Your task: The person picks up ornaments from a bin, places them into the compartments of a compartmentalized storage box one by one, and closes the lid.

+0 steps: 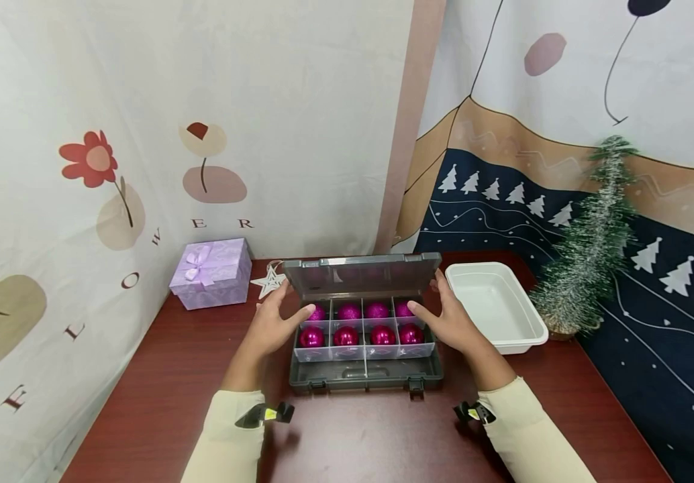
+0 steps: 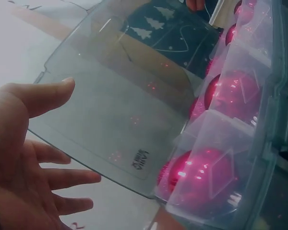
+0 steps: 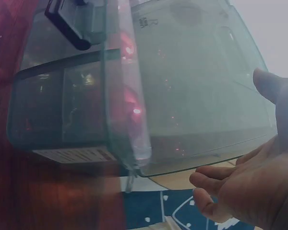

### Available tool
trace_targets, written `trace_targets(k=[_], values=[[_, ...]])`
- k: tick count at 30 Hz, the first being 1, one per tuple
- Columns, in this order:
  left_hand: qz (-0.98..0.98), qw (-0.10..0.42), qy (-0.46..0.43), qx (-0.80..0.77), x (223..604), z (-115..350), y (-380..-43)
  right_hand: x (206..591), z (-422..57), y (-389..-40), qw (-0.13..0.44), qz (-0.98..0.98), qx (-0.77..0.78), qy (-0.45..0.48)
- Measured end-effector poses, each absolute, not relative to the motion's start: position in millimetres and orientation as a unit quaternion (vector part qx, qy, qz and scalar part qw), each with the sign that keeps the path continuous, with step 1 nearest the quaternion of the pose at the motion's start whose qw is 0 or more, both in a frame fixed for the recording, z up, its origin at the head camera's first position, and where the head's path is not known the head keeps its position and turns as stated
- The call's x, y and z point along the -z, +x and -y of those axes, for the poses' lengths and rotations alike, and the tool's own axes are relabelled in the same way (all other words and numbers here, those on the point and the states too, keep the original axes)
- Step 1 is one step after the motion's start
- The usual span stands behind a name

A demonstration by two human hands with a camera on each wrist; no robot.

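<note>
A grey see-through plastic case (image 1: 329, 384) stands open on the table, its hinged lid (image 1: 365, 276) tilted up at the back. Inside, a clear divided tray (image 1: 359, 353) carries two rows of magenta Christmas balls (image 1: 345, 336), glittery behind and shiny in front. My left hand (image 1: 267, 327) is at the lid's left edge, thumb in front and straight, spread fingers behind, as the left wrist view shows. At the lid's right edge is my right hand (image 1: 452, 323), thumb apart from loosely extended fingers (image 3: 213, 182). Neither hand grips the lid.
A lilac gift box (image 1: 214, 275) with a bow sits at the back left, beside a white star ornament (image 1: 270, 282). To the right are a white plastic basin (image 1: 504, 345) and a small tinsel tree (image 1: 588, 248). Printed curtains hang behind the dark red table (image 1: 160, 402).
</note>
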State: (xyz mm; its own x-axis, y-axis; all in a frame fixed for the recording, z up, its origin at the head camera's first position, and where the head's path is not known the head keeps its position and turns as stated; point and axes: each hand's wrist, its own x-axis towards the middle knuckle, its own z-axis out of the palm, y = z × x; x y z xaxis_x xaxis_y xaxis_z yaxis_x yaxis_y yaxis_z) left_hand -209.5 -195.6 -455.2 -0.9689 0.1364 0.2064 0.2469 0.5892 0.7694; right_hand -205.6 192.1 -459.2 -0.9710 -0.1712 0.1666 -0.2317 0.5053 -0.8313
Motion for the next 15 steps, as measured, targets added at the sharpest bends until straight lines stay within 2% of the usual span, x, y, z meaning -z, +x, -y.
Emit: trace_targets(k=[10, 15], values=[[0.911, -0.006, -0.075, 0.406, 438, 203, -190, 441, -197, -180, 0.005, 0.900, -0.426, 0.094], [0.909, -0.016, -0.078, 0.410, 439, 207, -182, 439, -201, -169, 0.015, 0.911, -0.402, 0.089]])
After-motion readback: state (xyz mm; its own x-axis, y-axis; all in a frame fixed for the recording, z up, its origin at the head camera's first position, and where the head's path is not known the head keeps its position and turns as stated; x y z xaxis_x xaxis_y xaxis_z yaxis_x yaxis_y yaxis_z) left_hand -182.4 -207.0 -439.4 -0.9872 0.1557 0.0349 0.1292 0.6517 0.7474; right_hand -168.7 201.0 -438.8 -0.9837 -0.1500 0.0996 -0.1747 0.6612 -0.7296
